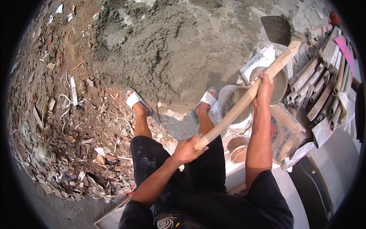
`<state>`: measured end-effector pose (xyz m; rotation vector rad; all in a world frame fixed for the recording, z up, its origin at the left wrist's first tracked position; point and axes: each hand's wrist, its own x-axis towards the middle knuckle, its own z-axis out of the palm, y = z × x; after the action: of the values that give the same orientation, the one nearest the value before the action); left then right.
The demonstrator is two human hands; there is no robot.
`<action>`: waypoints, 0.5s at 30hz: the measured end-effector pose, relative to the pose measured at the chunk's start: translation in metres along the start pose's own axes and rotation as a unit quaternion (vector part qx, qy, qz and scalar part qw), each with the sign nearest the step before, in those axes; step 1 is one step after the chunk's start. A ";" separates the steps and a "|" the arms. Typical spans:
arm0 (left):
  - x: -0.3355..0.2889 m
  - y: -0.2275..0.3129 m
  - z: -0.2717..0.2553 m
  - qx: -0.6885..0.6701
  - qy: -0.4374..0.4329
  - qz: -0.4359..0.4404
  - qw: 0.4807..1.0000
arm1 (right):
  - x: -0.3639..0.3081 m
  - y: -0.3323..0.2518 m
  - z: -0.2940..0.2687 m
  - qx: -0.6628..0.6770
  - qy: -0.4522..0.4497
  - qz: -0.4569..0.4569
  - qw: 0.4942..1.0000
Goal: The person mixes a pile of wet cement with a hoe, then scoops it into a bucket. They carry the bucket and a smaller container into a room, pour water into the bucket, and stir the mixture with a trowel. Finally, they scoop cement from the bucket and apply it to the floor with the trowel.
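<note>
Both my hands grip the pale wooden handle of a hoe (236, 110), which slants from my lap up to the far right. My left hand (187, 149) is closed round the butt end. Higher on the shaft, my right hand (264, 91) wraps it. The hoe's dark, wide metal blade (276, 29) is raised at the far right, beyond the buckets. A broad spread of wet grey mortar (171, 49) lies before my feet. Under the handle stand a bucket (227, 95) coated with cement and another bucket (280, 86) beside it.
Tied bundles of bamboo poles or pipes (324, 80) lie at right, near a brown cement bag (286, 131) and a white block (258, 61). Rubble and litter (76, 133) cover the ground at left. My sandalled feet stand at the mortar's near edge.
</note>
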<state>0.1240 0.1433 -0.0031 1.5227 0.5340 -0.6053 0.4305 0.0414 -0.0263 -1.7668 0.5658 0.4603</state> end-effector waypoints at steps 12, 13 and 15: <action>-0.064 -0.022 -0.118 -0.266 0.155 -0.270 0.912 | -0.049 0.241 0.286 -0.231 -0.233 0.252 0.910; -0.073 -0.020 -0.120 -0.284 0.140 -0.289 0.903 | -0.065 0.254 0.286 -0.252 -0.241 0.260 0.900; -0.095 -0.001 -0.120 -0.323 0.105 -0.332 0.880 | -0.080 0.261 0.275 -0.209 -0.272 0.295 0.892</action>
<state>0.0587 0.2662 0.0602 0.7419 1.3137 -0.6840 0.2062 0.2613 -0.2537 -1.7206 0.6187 1.5475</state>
